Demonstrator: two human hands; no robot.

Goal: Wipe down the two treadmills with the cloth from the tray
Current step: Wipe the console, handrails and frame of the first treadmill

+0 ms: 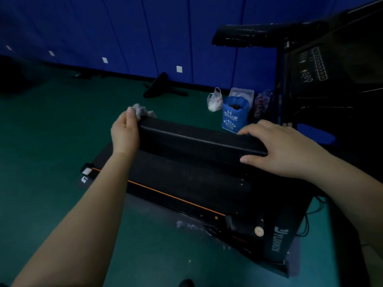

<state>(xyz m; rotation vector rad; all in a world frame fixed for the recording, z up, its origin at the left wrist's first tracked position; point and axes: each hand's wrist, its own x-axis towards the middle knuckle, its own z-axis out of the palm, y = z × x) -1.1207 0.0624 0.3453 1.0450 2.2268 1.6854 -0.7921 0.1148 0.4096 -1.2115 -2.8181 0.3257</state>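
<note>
Light is dim with a bluish cast. Back wall [124,27]: tall blue panels with vertical seams. Small white plates [179,69] sit in a row low on the panels. Floor [51,131]: dark green, smooth, with pale scuffs [186,224] in the near part. A black object [157,85] lies at the wall's foot, kind unclear. Clustered near the wall: white plastic bag [214,100], blue printed bag [234,114] just beside it, clear container [242,93] behind, patterned bag [262,102] to the right. Black cables [306,222] trail over the floor at right.

A gym or exercise room is suggested by a low black treadmill [186,183], a second treadmill's console [310,65] at the right, green sports flooring [51,131] and blue panelled walls [124,27]
</note>
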